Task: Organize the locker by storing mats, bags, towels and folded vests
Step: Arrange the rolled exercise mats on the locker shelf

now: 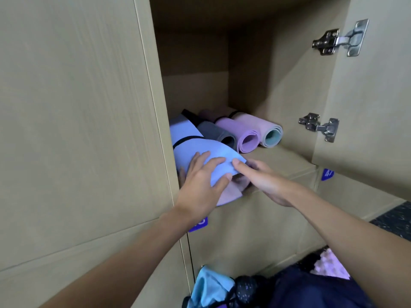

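Note:
A rolled blue mat (pixel 189 138) with a black strap lies at the left of the open locker (pixel 278 156), its front end sticking out over the shelf edge. My left hand (pixel 200 181) grips that end, fingers spread on top and thumb beneath the loose flap. My right hand (pixel 260 176) touches the flap's edge with straight fingers. Beside the blue mat lie a grey mat (pixel 215 132), a purple mat (pixel 240 134) and a pink mat with a teal inside (pixel 264 130), all rolled and side by side.
The locker door (pixel 367 96) stands open at the right on two metal hinges (pixel 338 38). A closed door panel (pixel 73 107) fills the left. Below, at the frame's bottom, lie a light blue bag (pixel 209 287), dark fabric (pixel 311 287) and a pink textured item (pixel 331 263).

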Tool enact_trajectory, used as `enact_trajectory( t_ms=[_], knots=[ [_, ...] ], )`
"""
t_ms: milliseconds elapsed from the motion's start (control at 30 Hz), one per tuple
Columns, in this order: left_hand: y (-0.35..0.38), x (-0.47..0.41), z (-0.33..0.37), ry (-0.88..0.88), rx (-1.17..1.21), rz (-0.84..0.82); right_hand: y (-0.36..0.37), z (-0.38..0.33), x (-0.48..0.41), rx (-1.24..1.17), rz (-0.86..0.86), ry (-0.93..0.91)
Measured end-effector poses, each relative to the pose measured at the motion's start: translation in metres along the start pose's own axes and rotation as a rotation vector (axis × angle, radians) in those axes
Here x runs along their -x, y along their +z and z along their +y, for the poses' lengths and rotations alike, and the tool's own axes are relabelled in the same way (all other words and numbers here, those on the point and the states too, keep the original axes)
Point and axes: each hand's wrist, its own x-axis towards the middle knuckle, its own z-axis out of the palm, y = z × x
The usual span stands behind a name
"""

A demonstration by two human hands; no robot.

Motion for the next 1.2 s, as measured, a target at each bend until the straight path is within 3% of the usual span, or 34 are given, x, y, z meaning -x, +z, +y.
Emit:
enact_trajectory(
  t_ms=[200, 433, 1000, 1200],
  knots=[
    [0.001, -0.020, 0.000, -0.081, -0.109, 0.019, -0.032, 0.033, -0.012, 0.339, -0.087, 0.034],
    [0.009, -0.040, -0.006, -0.129, -0.200, 0.120, -0.022, 0.038, -0.026, 0.827, -0.066, -0.004],
    [0.044, -0.094, -0.035, -0.313, -0.502, 0.325, -0.021, 0.043, -0.025, 0.723, -0.021, -0.014],
    [0.050, -0.099, -0.045, -0.312, -0.458, 0.385, -0.022, 0.041, -0.022, 0.689, -0.017, -0.009]
  ],
)
